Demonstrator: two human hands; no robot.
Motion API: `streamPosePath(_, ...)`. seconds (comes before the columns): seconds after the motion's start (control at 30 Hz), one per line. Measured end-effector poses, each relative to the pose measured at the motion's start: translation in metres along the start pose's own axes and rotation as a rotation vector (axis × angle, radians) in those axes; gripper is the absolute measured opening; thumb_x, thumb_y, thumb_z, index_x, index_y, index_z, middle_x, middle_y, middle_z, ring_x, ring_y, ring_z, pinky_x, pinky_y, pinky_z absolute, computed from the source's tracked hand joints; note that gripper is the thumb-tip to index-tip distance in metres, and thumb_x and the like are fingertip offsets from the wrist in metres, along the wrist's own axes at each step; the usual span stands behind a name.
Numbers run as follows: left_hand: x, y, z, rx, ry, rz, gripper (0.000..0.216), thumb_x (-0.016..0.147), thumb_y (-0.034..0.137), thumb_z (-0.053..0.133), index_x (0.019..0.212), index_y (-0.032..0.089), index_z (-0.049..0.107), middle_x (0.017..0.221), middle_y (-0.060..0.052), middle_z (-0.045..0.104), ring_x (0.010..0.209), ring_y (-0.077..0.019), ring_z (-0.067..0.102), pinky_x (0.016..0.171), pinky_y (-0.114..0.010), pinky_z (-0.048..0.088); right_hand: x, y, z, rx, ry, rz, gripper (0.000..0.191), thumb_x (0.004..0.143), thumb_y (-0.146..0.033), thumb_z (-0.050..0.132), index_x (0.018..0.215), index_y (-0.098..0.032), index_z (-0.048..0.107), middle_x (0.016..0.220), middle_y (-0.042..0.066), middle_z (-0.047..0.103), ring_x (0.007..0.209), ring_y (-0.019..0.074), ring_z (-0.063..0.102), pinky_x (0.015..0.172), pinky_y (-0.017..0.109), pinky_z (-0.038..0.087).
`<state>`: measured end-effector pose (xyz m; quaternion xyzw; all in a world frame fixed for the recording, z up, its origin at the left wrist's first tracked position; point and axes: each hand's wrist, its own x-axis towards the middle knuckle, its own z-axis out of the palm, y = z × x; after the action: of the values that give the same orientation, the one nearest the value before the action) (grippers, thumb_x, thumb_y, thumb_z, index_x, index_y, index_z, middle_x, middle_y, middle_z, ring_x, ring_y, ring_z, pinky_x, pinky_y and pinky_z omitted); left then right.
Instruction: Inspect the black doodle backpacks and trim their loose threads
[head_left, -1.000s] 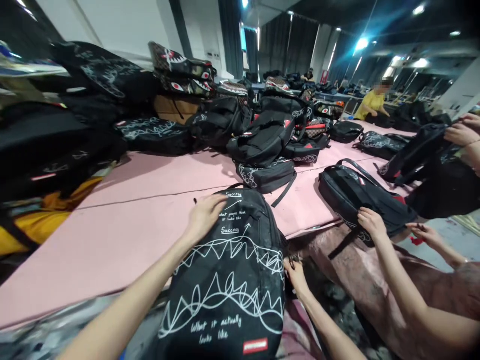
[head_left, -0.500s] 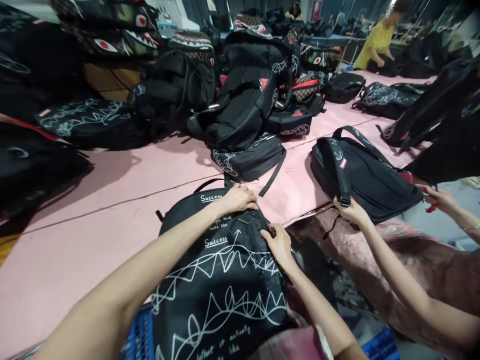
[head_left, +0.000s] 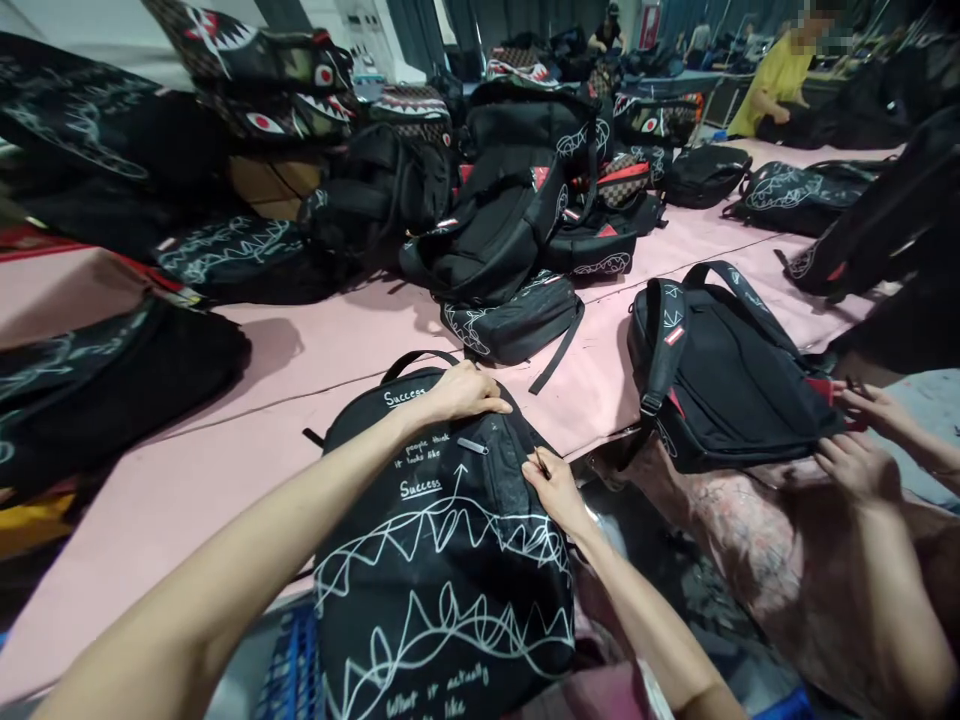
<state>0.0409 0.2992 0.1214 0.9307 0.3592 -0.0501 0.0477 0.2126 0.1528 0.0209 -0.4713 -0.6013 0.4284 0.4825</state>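
A black backpack [head_left: 442, 560] with white scribbled lines and the word "Success" leans before me at the pink table's edge. My left hand [head_left: 469, 392] is closed on its upper right edge, near the top handle. At the right side seam, below the left, my right hand [head_left: 556, 488] is closed in a pinch around a small dark thing that I cannot make out. Between the hands a short silver zipper pull [head_left: 472, 446] lies on the front of the bag.
To my right, a co-worker's hands [head_left: 862, 465] work at another black backpack [head_left: 750, 370]. More black bags [head_left: 514, 315] are piled across the pink table [head_left: 225, 480], with one bag [head_left: 97, 390] at the left. A blue crate [head_left: 289, 650] stands below the table edge.
My left hand has shifted slightly left along the bag's top; my right hand stays by the side seam. The co-worker's near hand has moved from the strap to the bag's lower right corner.
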Motion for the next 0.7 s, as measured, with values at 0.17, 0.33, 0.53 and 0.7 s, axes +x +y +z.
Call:
streamPosePath(0.17,-0.040,0.018,-0.034,0.001,0.113,-0.001,0.053,0.083,0.061,0.039,0.059,0.016,0.058,0.061,0.000,0.062,0.059,-0.0127,0.051,0.072,-0.030,0.030,-0.011,-0.039,0.003,-0.170,0.000,-0.176,0.016,0.077,-0.028,0.058,0.066,-0.018,0.054,0.064,-0.003,0.041,0.056,0.0088,0.040,0.054,0.023,0.033)
streamPosePath(0.33,-0.091,0.038,-0.088,0.037,0.332,0.088,0.055,0.084,0.061,0.034,0.064,0.018,0.062,0.064,0.000,0.061,0.063,-0.0130,0.052,0.073,-0.032,0.029,-0.020,-0.090,-0.015,-0.137,0.002,-0.466,0.014,0.083,-0.022,0.052,0.079,-0.016,0.064,0.069,0.002,0.056,0.062,0.0112,0.053,0.057,0.024,0.043)
streamPosePath(0.53,-0.138,0.070,-0.220,0.293,0.821,0.090,0.057,0.088,0.057,0.030,0.065,0.018,0.065,0.066,0.002,0.062,0.067,-0.0114,0.052,0.087,-0.035,0.030,-0.009,-0.181,-0.057,-0.422,0.193,-0.876,0.025,0.083,-0.031,0.056,0.105,-0.021,0.062,0.089,0.008,0.063,0.082,0.0186,0.060,0.071,0.032,0.048)
streamPosePath(0.7,-0.166,0.097,-0.265,0.586,1.012,0.200,0.046,0.088,0.049,0.040,0.063,0.020,0.064,0.068,0.003,0.063,0.072,-0.0118,0.053,0.091,-0.032,0.029,-0.006,-0.196,-0.043,-0.457,0.273,-0.939,0.024,0.083,-0.032,0.056,0.103,-0.020,0.061,0.086,0.008,0.062,0.081,0.0179,0.060,0.072,0.030,0.049)
